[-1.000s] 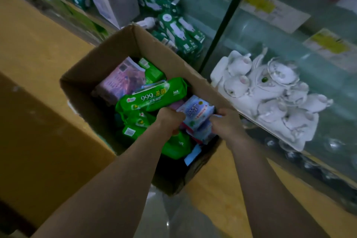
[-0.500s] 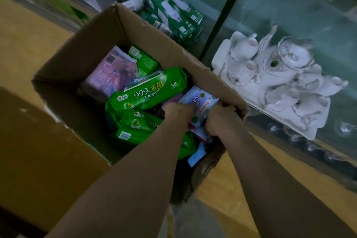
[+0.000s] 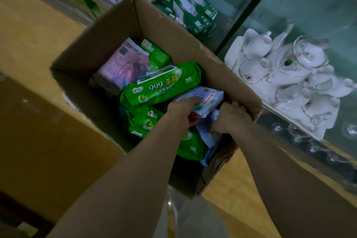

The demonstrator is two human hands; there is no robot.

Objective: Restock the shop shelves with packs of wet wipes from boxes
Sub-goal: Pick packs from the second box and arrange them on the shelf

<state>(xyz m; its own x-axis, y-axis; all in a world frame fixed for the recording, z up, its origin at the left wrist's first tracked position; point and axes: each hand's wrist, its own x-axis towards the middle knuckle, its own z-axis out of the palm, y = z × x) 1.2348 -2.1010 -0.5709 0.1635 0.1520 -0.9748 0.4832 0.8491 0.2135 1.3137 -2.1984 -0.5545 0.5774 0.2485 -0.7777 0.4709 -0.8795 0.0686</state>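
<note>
An open cardboard box [image 3: 108, 31] stands on a wooden counter and holds several packs of wet wipes. A long green pack [image 3: 160, 85] lies across the top, with more green packs [image 3: 144, 121] under it and a pink pack [image 3: 119, 67] at the back. Both my hands are inside the box at its near right corner. My left hand [image 3: 180, 112] grips a small blue-and-white pack [image 3: 207, 98] from the left, index finger laid on its top. My right hand [image 3: 229, 118] grips the same bundle of blue packs from the right, against the box wall.
A glass display case runs along the far side, holding a white porcelain tea set [image 3: 286, 75] on the right and green boxed bulbs [image 3: 191, 7] behind the carton. The wooden counter top [image 3: 29, 31] stretches to the left, with its dark front panel below.
My hands have sunk a little deeper into the box corner and closed in on the blue pack. The view has shifted closer to the box.
</note>
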